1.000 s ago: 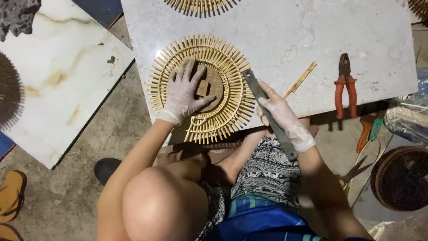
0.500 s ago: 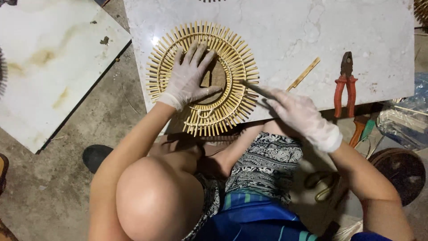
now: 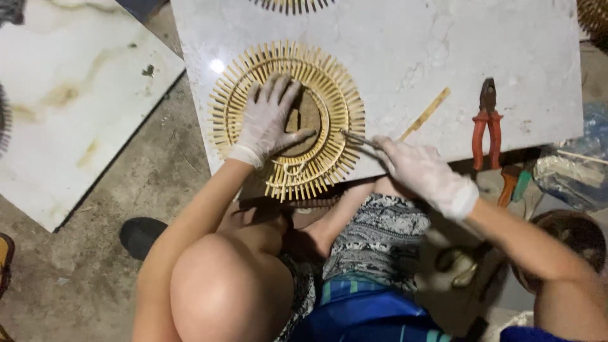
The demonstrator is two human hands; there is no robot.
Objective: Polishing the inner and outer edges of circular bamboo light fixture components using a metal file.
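A round woven piece of pale bamboo sticks (image 3: 329, 88) lies on a white marble slab (image 3: 405, 44), its near edge hanging over the slab's front. My left hand (image 3: 269, 120), in a white glove, presses flat on the piece's centre with fingers spread. My right hand (image 3: 421, 171), also gloved, grips a thin metal tool (image 3: 358, 138) whose tip touches the right rim of the woven piece. My knees and patterned shorts fill the bottom of the view.
Orange-handled pliers (image 3: 486, 123) and a loose bamboo strip (image 3: 425, 114) lie on the slab to the right. Another marble slab (image 3: 69, 101) rests on the concrete floor at left. A second woven piece (image 3: 291, 5) shows at the top edge. A dark round basket (image 3: 570, 234) stands at right.
My right hand swung the tool from pointing up beside the piece to lying low with its tip against the right rim. My left hand stayed pressed on the centre.
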